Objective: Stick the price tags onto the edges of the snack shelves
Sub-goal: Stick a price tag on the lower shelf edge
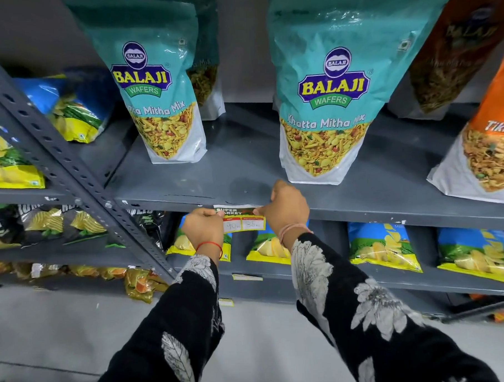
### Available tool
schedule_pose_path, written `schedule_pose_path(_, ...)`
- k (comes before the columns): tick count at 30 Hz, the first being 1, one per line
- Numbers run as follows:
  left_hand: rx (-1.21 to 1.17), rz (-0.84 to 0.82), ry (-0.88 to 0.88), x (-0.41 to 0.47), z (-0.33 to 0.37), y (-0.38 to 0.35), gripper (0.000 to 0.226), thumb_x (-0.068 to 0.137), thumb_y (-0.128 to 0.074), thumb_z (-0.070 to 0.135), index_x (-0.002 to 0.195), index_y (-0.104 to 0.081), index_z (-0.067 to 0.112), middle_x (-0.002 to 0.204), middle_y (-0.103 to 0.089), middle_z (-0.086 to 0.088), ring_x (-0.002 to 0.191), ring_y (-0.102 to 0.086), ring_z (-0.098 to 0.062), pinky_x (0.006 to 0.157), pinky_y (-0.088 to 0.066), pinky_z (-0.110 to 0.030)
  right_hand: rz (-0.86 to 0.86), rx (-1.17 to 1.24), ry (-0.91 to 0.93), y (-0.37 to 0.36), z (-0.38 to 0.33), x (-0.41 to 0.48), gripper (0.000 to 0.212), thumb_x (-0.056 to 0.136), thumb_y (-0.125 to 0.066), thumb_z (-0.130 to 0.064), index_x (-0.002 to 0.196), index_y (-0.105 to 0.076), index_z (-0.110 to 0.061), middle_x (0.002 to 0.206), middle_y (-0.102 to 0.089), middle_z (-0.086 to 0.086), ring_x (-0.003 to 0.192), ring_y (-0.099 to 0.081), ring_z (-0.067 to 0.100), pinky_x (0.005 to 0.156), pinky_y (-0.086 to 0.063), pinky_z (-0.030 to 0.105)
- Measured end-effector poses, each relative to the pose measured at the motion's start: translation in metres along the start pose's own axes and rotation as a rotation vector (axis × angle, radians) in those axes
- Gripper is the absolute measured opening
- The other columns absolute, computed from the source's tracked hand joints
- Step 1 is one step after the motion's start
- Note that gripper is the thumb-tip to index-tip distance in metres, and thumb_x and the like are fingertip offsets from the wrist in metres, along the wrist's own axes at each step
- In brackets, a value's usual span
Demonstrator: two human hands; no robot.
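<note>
Sleeves [323, 326], black with pale floral print, lead to both hands at the shelf [390, 210] edge. The left hand [202, 226] and right hand [286, 208] each close a pinch grip on one end of the tag [242, 218], held flat against the edge below two pouches [325, 101]. Best practice is probably to level it, then press outward from the middle. Pouches read "BALAJI WAFERS, Khatta Mitha Mix"; tag reads "SUPER MARKET", "40", "35".
</note>
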State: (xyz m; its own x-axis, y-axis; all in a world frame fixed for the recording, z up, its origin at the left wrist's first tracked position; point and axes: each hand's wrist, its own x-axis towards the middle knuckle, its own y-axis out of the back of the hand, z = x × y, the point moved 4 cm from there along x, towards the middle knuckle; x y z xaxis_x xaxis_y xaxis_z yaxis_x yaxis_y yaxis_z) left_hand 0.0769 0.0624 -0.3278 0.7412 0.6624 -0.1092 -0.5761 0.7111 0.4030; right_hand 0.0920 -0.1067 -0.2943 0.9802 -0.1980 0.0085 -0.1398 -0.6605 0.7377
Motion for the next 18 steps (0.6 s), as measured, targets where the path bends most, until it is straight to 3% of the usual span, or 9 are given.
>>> schedule_pose_path(3, 0.095, 0.006, 0.023, 0.002, 0.003, 0.011, 0.032, 0.062, -0.08, 0.019, 0.081, -0.069, -0.004, 0.091, -0.072, -0.024, 0.084, -0.066, -0.032, 0.075, -0.047, -0.031, -0.07, -0.024, 0.053, 0.009, -0.001, -0.003, 0.042, 0.067, -0.078, -0.019, 0.078, -0.038, -0.014, 0.099, -0.062, 0.02, 0.087, -0.06, 0.038, 0.068, -0.045, 0.037)
schedule_pose_path(6, 0.249, -0.027, -0.001, 0.004, 0.007, 0.022, 0.047, 0.063, -0.079, 0.031, 0.087, -0.067, -0.008, 0.098, -0.069, -0.029, 0.093, -0.064, -0.039, 0.082, -0.049, -0.04, 0.003, 0.035, 0.106, 0.024, 0.02, -0.021, 0.021, 0.078, -0.063, -0.006, 0.082, -0.043, -0.013, 0.102, -0.055, 0.019, 0.085, -0.057, 0.039, 0.068, -0.045, 0.04)
schedule_pose_path(9, 0.262, -0.012, 0.043, -0.014, 0.006, 0.018, 0.044, 0.075, -0.068, 0.032, 0.094, -0.065, -0.008, 0.104, -0.065, -0.033, 0.1, -0.059, -0.044, 0.087, -0.047, -0.044, 0.12, 0.019, 0.089, 0.055, 0.078, -0.047, 0.01, 0.081, -0.057, -0.006, 0.086, -0.049, -0.01, 0.103, -0.054, 0.015, 0.082, -0.057, 0.037, 0.064, -0.045, 0.039)
schedule_pose_path(11, 0.254, -0.003, 0.036, -0.044, 0.001, 0.007, 0.038, 0.081, -0.061, 0.026, 0.09, -0.064, -0.012, 0.101, -0.063, -0.039, 0.099, -0.058, -0.047, 0.086, -0.045, -0.045, 0.178, 0.0, 0.058, 0.081, 0.124, -0.063, 0.012, 0.082, -0.058, -0.006, 0.092, -0.053, -0.008, 0.109, -0.054, 0.015, 0.091, -0.058, 0.035, 0.068, -0.046, 0.04)
schedule_pose_path(15, 0.239, -0.18, -0.111, -0.141, -0.004, -0.059, 0.028, 0.083, -0.059, 0.014, 0.079, -0.065, -0.013, 0.09, -0.064, -0.04, 0.09, -0.06, -0.048, 0.08, -0.045, -0.046, 0.309, -0.043, -0.031, 0.16, 0.219, -0.076, 0.029, 0.082, -0.057, -0.001, 0.11, -0.054, -0.001, 0.133, -0.046, 0.021, 0.122, -0.046, 0.034, 0.098, -0.04, 0.041)
schedule_pose_path(18, 0.196, -0.306, -0.194, -0.218, 0.016, -0.124, 0.019, 0.081, -0.061, 0.013, 0.08, -0.068, -0.005, 0.09, -0.069, -0.032, 0.089, -0.063, -0.042, 0.077, -0.045, -0.039, 0.414, -0.086, -0.055, 0.233, 0.279, -0.073, 0.03, 0.085, -0.056, -0.005, 0.115, -0.054, -0.002, 0.141, -0.04, 0.021, 0.126, -0.042, 0.036, 0.101, -0.04, 0.045)
